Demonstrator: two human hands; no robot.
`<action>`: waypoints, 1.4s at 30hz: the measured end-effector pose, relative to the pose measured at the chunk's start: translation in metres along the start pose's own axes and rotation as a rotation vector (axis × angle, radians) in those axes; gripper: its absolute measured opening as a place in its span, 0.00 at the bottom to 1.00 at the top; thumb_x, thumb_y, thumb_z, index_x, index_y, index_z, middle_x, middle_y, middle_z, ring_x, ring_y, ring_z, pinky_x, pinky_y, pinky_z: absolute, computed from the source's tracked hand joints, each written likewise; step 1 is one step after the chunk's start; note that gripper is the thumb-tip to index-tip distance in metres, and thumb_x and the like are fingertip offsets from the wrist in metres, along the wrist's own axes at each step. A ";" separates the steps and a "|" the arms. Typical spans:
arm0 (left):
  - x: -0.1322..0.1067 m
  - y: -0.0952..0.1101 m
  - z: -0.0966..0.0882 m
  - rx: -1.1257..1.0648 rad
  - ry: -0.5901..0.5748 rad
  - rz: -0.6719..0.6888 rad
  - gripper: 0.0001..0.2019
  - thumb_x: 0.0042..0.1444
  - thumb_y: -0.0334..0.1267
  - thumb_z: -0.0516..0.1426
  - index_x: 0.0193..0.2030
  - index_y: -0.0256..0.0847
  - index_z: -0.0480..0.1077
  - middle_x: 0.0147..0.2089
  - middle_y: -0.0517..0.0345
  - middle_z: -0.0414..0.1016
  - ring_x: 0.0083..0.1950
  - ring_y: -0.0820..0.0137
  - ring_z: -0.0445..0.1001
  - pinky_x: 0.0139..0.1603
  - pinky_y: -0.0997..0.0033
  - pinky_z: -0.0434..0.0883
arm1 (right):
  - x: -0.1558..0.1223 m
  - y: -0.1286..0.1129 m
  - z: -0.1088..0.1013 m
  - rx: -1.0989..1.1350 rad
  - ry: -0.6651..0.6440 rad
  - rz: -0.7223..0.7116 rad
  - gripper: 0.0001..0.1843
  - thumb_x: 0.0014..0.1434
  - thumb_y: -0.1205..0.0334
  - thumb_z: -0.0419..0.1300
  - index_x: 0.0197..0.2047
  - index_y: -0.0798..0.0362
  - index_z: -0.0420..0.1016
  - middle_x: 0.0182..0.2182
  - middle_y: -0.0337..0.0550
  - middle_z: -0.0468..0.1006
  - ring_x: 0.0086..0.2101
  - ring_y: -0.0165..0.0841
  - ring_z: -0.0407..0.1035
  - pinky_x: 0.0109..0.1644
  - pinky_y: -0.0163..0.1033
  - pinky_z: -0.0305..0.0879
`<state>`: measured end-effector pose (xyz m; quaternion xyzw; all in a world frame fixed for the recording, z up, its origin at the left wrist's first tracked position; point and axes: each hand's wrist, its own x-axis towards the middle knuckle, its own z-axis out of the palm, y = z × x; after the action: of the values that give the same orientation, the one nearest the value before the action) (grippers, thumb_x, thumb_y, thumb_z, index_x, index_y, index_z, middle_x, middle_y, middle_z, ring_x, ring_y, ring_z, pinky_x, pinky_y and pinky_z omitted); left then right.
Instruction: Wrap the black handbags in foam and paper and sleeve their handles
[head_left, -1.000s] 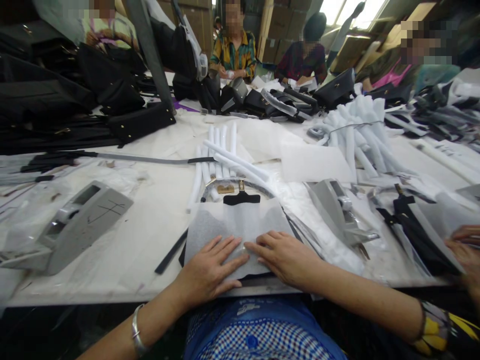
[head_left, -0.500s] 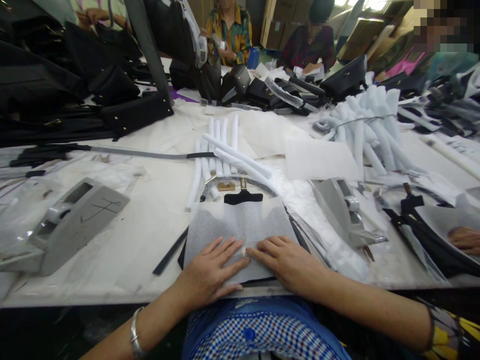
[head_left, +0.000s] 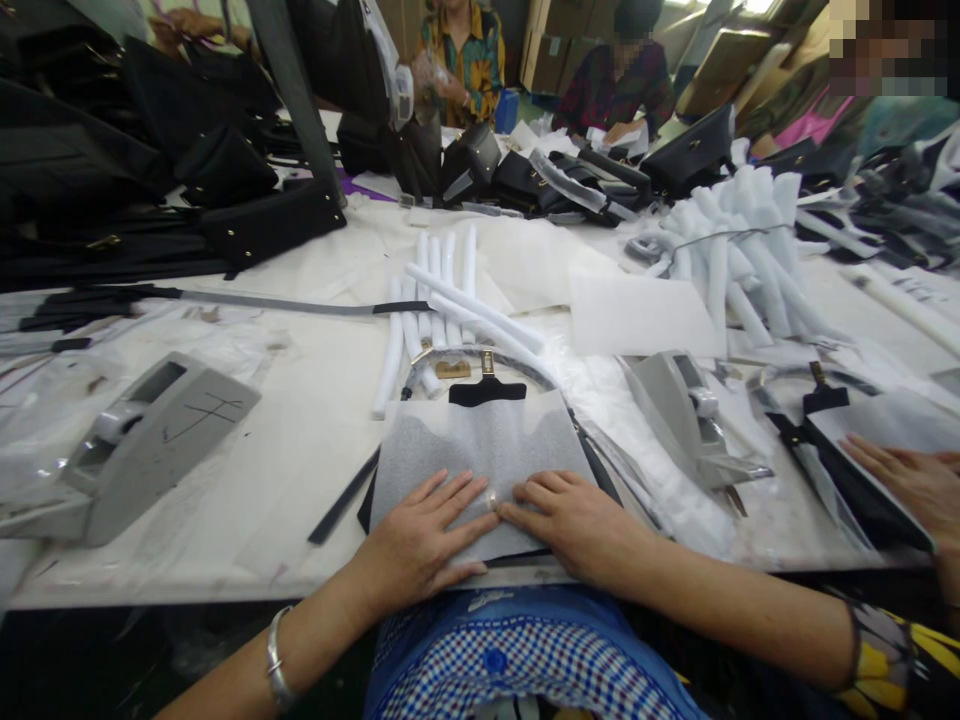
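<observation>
White sheet (head_left: 465, 445) lies spread over a black bag (head_left: 602, 475), right before me at the near edge of the pale table (head_left: 300, 430). Both my hands rest flat on it, palms down, gripping nothing. My left hand (head_left: 420, 530) lies on the lower left part, fingers loosely spread, thumb down near the sheet's bottom edge. My right hand (head_left: 577, 520) lies on the lower right part, its fingers a little bent. The two index fingertips (head_left: 514, 515) are close in the middle, and I can't tell whether they touch; a small shiny spot (head_left: 491, 497) shows on the sheet just above them. Dark corners of the bag stick out at both sides. Past the sheet's top edge I see a black tab (head_left: 487, 392) with a gold buckle (head_left: 487, 362), and the handle (head_left: 529, 364) arching round behind, wrapped in clear film. Beyond that lie white tubes (head_left: 448, 285), some crossing over others, with a brass piece (head_left: 453, 370) near the handle. A black strip (head_left: 341, 505) lies to my left, near the bag. One grey dispenser (head_left: 180, 430) sits farther left, and a second dispenser (head_left: 671, 410) to my right. Far right, a co-worker's hand (head_left: 907, 480) rests on another sheet (head_left: 870, 415)
</observation>
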<state>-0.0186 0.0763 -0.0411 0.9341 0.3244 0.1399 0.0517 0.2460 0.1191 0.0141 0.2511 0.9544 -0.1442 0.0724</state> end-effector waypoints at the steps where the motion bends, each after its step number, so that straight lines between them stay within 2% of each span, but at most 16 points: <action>1: 0.000 0.000 0.000 0.006 -0.004 0.000 0.29 0.65 0.53 0.54 0.69 0.47 0.60 0.70 0.42 0.61 0.70 0.53 0.62 0.65 0.46 0.65 | 0.000 0.000 -0.002 0.009 -0.002 -0.002 0.27 0.64 0.68 0.57 0.65 0.49 0.64 0.52 0.50 0.74 0.49 0.44 0.67 0.51 0.49 0.66; 5: 0.000 0.000 -0.001 0.016 -0.018 0.003 0.28 0.65 0.53 0.54 0.69 0.47 0.60 0.70 0.43 0.61 0.70 0.53 0.61 0.65 0.46 0.66 | 0.001 -0.001 -0.011 0.060 -0.001 0.021 0.25 0.68 0.67 0.53 0.67 0.54 0.61 0.49 0.50 0.76 0.46 0.40 0.70 0.49 0.45 0.68; 8: 0.001 0.001 -0.002 0.018 -0.030 -0.002 0.29 0.65 0.53 0.54 0.69 0.47 0.59 0.71 0.43 0.60 0.70 0.52 0.61 0.65 0.46 0.65 | 0.007 -0.004 -0.015 -0.005 -0.020 0.059 0.23 0.70 0.58 0.54 0.65 0.51 0.64 0.41 0.47 0.77 0.41 0.41 0.71 0.41 0.43 0.68; 11: 0.001 0.001 -0.001 0.014 -0.035 -0.009 0.29 0.64 0.53 0.55 0.69 0.46 0.59 0.71 0.43 0.60 0.71 0.52 0.60 0.66 0.45 0.64 | 0.012 -0.005 -0.010 -0.074 -0.005 0.067 0.22 0.68 0.54 0.57 0.63 0.50 0.67 0.39 0.47 0.75 0.39 0.43 0.70 0.39 0.45 0.68; 15: -0.001 0.000 -0.001 -0.025 -0.040 -0.016 0.30 0.64 0.55 0.54 0.70 0.47 0.59 0.72 0.44 0.58 0.72 0.53 0.57 0.68 0.47 0.62 | 0.009 -0.003 0.005 -0.064 0.035 0.070 0.23 0.69 0.55 0.55 0.64 0.55 0.66 0.40 0.49 0.74 0.40 0.43 0.68 0.42 0.48 0.68; 18: -0.003 -0.002 -0.003 -0.046 -0.076 -0.020 0.33 0.64 0.58 0.52 0.71 0.47 0.56 0.73 0.46 0.55 0.73 0.53 0.55 0.69 0.47 0.60 | 0.003 0.002 0.016 -0.028 0.084 0.073 0.23 0.70 0.55 0.54 0.64 0.55 0.66 0.49 0.52 0.74 0.50 0.46 0.67 0.54 0.55 0.66; 20: -0.003 -0.004 -0.004 -0.081 -0.099 -0.026 0.34 0.63 0.59 0.52 0.72 0.47 0.55 0.74 0.46 0.52 0.74 0.54 0.53 0.70 0.48 0.58 | -0.001 0.006 0.024 -0.014 0.144 0.061 0.24 0.70 0.55 0.53 0.66 0.52 0.63 0.62 0.53 0.66 0.62 0.49 0.58 0.65 0.62 0.54; 22: -0.002 -0.006 -0.005 -0.116 -0.109 -0.030 0.34 0.63 0.59 0.53 0.72 0.48 0.55 0.75 0.47 0.50 0.75 0.55 0.51 0.71 0.49 0.56 | -0.004 0.010 0.032 -0.004 0.170 0.044 0.26 0.70 0.55 0.53 0.69 0.50 0.60 0.70 0.50 0.55 0.68 0.50 0.46 0.69 0.64 0.45; 24: 0.000 -0.007 -0.005 -0.116 -0.113 -0.038 0.31 0.64 0.56 0.53 0.71 0.49 0.56 0.75 0.49 0.51 0.74 0.56 0.52 0.71 0.49 0.56 | -0.004 0.013 0.039 0.005 0.157 0.037 0.29 0.69 0.56 0.55 0.70 0.50 0.57 0.71 0.50 0.52 0.69 0.50 0.43 0.70 0.64 0.44; 28: 0.005 -0.005 -0.003 -0.068 -0.098 -0.082 0.21 0.68 0.42 0.53 0.67 0.51 0.63 0.71 0.52 0.61 0.72 0.60 0.59 0.68 0.50 0.62 | -0.002 0.017 0.045 0.004 0.149 0.028 0.31 0.69 0.56 0.55 0.71 0.50 0.55 0.71 0.50 0.52 0.69 0.51 0.45 0.68 0.66 0.47; 30: 0.007 -0.003 -0.001 -0.064 -0.084 -0.106 0.19 0.68 0.39 0.53 0.64 0.50 0.67 0.69 0.54 0.65 0.70 0.61 0.62 0.67 0.50 0.64 | -0.001 0.019 0.045 0.011 0.152 0.020 0.29 0.70 0.54 0.53 0.71 0.49 0.57 0.71 0.50 0.54 0.68 0.51 0.47 0.67 0.67 0.49; 32: 0.006 -0.002 0.000 -0.052 -0.088 -0.102 0.19 0.67 0.39 0.53 0.64 0.50 0.67 0.69 0.55 0.65 0.70 0.62 0.62 0.67 0.52 0.64 | -0.001 0.021 0.043 0.028 0.152 0.021 0.28 0.70 0.52 0.53 0.70 0.48 0.58 0.70 0.49 0.55 0.68 0.51 0.49 0.67 0.67 0.50; 34: 0.003 -0.002 0.000 -0.015 -0.090 -0.088 0.22 0.67 0.40 0.54 0.67 0.52 0.63 0.71 0.55 0.61 0.71 0.62 0.60 0.70 0.51 0.59 | -0.002 0.023 0.042 0.049 0.159 0.011 0.29 0.69 0.51 0.54 0.70 0.46 0.57 0.70 0.48 0.55 0.68 0.50 0.49 0.67 0.66 0.50; 37: -0.003 -0.002 0.003 0.081 -0.060 -0.160 0.28 0.64 0.49 0.56 0.70 0.48 0.59 0.74 0.48 0.55 0.74 0.56 0.54 0.74 0.48 0.45 | -0.007 0.027 0.044 0.049 0.201 -0.004 0.33 0.69 0.48 0.55 0.72 0.46 0.53 0.71 0.50 0.52 0.69 0.50 0.46 0.67 0.65 0.51; 39: -0.006 -0.003 0.006 0.149 -0.054 -0.200 0.32 0.62 0.53 0.57 0.71 0.46 0.58 0.73 0.43 0.55 0.74 0.54 0.52 0.75 0.48 0.39 | -0.009 0.031 0.049 0.022 0.254 -0.006 0.35 0.68 0.45 0.54 0.73 0.48 0.52 0.71 0.52 0.52 0.69 0.51 0.45 0.66 0.64 0.54; 42: -0.010 -0.010 0.010 0.205 -0.052 -0.147 0.32 0.62 0.53 0.57 0.70 0.46 0.59 0.71 0.44 0.61 0.74 0.54 0.53 0.75 0.48 0.38 | -0.010 0.037 0.056 -0.010 0.319 -0.023 0.35 0.68 0.42 0.53 0.71 0.50 0.57 0.68 0.53 0.59 0.68 0.50 0.49 0.65 0.61 0.59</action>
<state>-0.0289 0.0775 -0.0547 0.9114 0.4032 0.0778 -0.0254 0.2763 0.1281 -0.0454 0.2594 0.9573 -0.0988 -0.0804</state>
